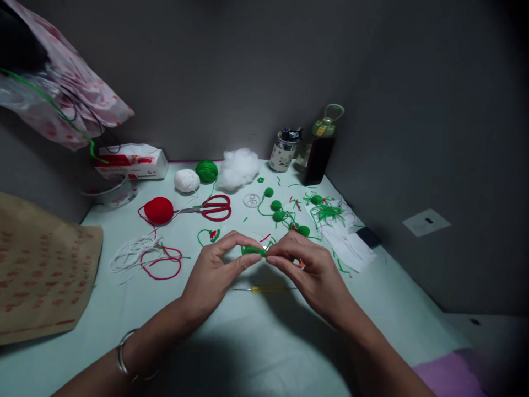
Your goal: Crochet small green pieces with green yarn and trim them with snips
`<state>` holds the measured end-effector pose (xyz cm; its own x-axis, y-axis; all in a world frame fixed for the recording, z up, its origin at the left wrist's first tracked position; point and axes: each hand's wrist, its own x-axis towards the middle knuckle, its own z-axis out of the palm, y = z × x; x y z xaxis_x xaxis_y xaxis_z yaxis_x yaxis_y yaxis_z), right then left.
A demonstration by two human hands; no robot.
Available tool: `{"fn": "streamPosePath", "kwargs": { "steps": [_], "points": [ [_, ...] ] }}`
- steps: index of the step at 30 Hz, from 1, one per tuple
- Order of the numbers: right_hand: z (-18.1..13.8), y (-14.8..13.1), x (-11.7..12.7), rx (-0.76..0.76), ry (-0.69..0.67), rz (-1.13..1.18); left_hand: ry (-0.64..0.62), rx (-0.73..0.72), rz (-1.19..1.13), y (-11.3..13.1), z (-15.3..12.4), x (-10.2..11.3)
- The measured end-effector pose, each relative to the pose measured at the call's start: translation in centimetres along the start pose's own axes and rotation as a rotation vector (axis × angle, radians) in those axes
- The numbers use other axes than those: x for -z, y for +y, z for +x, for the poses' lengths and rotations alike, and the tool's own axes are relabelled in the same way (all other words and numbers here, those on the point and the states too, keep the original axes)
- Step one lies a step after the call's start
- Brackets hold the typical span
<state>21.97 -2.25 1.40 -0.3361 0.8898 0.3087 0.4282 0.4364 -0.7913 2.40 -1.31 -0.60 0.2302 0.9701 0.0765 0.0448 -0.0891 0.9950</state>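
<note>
Between my hands, above the middle of the table, is a small green crochet piece. My left hand pinches it between thumb and fingers. My right hand is closed at the piece's right end, its thumb and fingertips pressed together there; any finer thing in that pinch is hidden. Below the hands a crochet hook with a yellow handle lies on the table. A small red and green crochet piece rests beyond my left hand. Several green crochet balls with yarn tails lie beyond the right.
Red-handled scissors lie near the red yarn ball. White yarn, green yarn and stuffing sit at the back. A pen holder, bottle and phone stand back right. Yarn scraps cover white paper.
</note>
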Motion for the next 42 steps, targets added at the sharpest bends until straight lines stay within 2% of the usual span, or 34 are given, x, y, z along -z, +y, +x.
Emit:
{"fn": "streamPosePath", "kwargs": {
  "steps": [5, 8, 15, 18, 20, 22, 23, 26, 28, 33, 35, 39, 42],
  "points": [
    [-0.3, 0.5, -1.0, -0.096, -0.024, 0.083, 0.028, -0.056, 0.124, -0.7, 0.1, -0.2],
    [-0.4, 0.8, -1.4, -0.105, -0.032, 0.111, -0.002, -0.085, 0.227, -1.3, 0.2, -0.4],
    [-0.2, 0.8, -1.5, 0.055, -0.028, -0.162, -0.127, -0.125, 0.299, -2.2, 0.6, -0.2],
    [0.0, 0.4, -1.8, 0.081, 0.093, -0.141, -0.189, -0.104, 0.268, -2.6, 0.4, -0.8],
    [0.3, 0.1, -1.5, 0.046, 0.248, -0.055, -0.246, -0.068, 0.244, -2.5, 0.1, -1.3],
    [0.4, -0.2, -0.9, -0.097, 0.279, 0.173, -0.319, 0.024, 0.162, -2.3, -0.2, -1.7],
    [0.5, -0.3, -0.6, -0.2, 0.209, 0.334, -0.362, 0.08, 0.101, -2.1, -0.3, -1.9],
    [0.6, -0.1, 0.1, -0.452, -0.117, 0.752, -0.452, 0.193, -0.045, -1.6, -0.3, -1.7],
    [0.9, 0.3, 0.4, -0.502, -0.162, 0.868, -0.469, 0.227, -0.065, -1.6, -0.2, -1.3],
    [1.9, 2.1, 1.0, -0.509, 0.219, 1.026, -0.484, 0.353, -0.23, -2.2, 0.1, -0.7],
    [2.2, 2.7, 1.3, -0.512, 0.306, 1.056, -0.47, 0.378, -0.284, -2.5, 0.2, -0.7],
    [2.3, 3.2, 1.5, -0.522, 0.327, 1.075, -0.465, 0.403, -0.331, -2.7, 0.3, -0.7],
    [2.3, 2.9, 1.5, -0.541, 0.288, 1.085, -0.472, 0.431, -0.358, -2.8, 0.3, -0.6]
  ]
}}
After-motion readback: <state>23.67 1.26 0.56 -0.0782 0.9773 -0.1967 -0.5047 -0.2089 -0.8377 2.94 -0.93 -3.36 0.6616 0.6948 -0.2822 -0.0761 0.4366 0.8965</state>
